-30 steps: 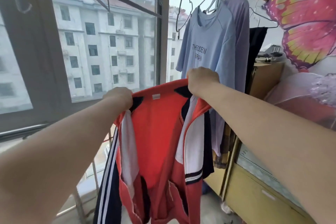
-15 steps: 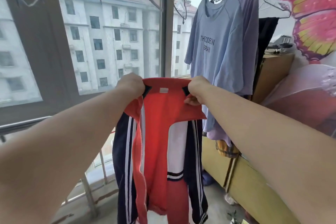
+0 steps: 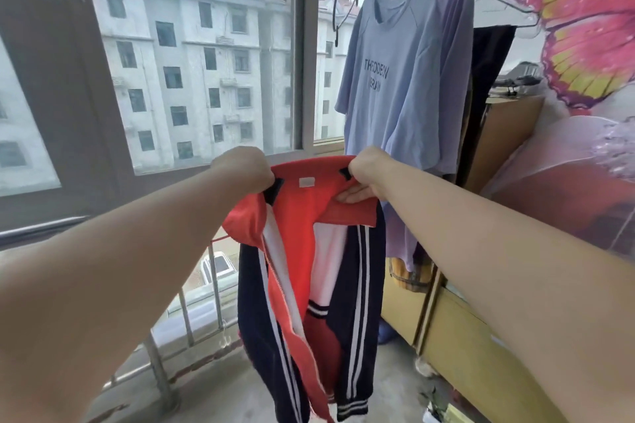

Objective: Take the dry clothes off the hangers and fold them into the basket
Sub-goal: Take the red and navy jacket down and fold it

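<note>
Hands: left hand [image 3: 242, 170] and right hand [image 3: 369, 175] each grip the red jacket [image 3: 295, 216] by its collar, body hanging toward 6 o'clock, so I'd call this fold-start; next I need the halves brought together, basket out of view.

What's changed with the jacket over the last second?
The left hand and right hand drew closer together, so the jacket, spread open before, now hangs narrower with navy sleeves at both sides. Both hands still grip its collar; the T-shirt stays hanging.
</note>
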A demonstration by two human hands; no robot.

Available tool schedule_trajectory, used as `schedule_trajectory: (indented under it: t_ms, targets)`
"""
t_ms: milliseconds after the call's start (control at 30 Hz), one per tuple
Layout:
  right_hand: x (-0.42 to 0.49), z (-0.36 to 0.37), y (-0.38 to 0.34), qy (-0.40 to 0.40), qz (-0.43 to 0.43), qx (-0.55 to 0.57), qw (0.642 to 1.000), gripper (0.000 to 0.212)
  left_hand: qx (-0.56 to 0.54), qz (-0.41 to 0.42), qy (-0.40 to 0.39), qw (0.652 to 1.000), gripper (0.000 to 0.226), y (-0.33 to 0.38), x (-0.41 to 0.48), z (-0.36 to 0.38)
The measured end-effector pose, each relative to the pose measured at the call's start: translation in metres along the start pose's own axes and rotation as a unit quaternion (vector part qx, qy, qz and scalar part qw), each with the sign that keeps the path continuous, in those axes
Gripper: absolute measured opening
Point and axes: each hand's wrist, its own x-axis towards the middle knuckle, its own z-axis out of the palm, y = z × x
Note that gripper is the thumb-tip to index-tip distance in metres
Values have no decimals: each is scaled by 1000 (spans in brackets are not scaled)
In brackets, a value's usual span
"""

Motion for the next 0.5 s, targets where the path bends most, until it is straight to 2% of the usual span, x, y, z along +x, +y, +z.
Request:
schedule_trajectory:
  t_ms: [133,267,400,500]
  targets:
    - [4,0,-1,35,-26,-153,987,32,86,36,-17,995,14,5,3,14]
    - [11,-5,2,82,-108,-312,940,37,25,73,-31,997,22,9,6,20]
    - [12,-13,7,129,-133,-398,898,36,-65,100,-60,991,24,7,5,17]
    - [13,-17,9,164,-157,-452,863,37,-44,124,-93,987,20,3,4,11]
